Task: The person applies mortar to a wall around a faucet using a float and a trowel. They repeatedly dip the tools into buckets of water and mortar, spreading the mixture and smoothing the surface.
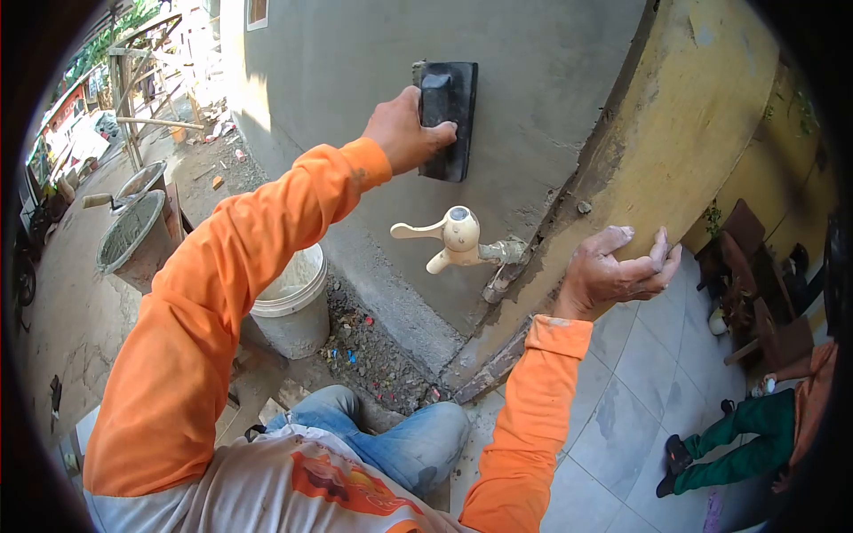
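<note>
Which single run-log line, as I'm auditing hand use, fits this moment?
left hand: holding black float | grey wall: behind float | right hand: empty, fingers bent | tap: below float

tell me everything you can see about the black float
The black float is a rectangular board, apparently plastic, with a raised handle on the side facing the camera. It stands roughly upright, long sides near vertical, its flat side toward the grey wall, above the cream tap. The left hand grips it, thumb showing; whether the whole face touches the wall is hidden.
</note>
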`<state>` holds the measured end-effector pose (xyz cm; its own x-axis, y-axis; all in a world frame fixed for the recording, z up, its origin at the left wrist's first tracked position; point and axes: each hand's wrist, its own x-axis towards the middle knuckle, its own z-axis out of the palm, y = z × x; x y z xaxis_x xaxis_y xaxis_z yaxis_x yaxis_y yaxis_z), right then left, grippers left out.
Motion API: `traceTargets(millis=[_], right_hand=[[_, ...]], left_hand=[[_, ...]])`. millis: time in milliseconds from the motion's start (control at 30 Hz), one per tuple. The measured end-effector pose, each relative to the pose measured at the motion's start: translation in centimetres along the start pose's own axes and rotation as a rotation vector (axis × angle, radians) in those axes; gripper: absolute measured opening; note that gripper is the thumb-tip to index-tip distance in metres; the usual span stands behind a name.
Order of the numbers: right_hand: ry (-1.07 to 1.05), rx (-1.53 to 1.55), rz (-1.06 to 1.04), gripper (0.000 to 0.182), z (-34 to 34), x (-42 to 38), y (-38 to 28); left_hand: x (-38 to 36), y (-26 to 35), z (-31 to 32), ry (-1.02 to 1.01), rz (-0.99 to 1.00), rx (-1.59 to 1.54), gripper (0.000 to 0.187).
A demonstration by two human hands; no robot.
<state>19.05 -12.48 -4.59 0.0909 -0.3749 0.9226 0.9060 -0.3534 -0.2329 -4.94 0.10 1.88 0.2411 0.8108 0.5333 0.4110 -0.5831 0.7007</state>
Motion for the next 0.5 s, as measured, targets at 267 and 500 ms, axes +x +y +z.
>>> traceTargets(millis=[267, 500], right_hand=[[0.010, 0.002, -0.011, 0.037, 0.3, -0.1, 0.0], [-0.015, 0.023, 0.004, 0.036, -0.1, 0.0, 0.2]], left_hand=[[-4.6, 6.9, 6.1, -0.145, 0.282, 0.097, 0.043], [0.9, 1.4, 0.4, 0.056, 0.043, 0.070, 0.046]])
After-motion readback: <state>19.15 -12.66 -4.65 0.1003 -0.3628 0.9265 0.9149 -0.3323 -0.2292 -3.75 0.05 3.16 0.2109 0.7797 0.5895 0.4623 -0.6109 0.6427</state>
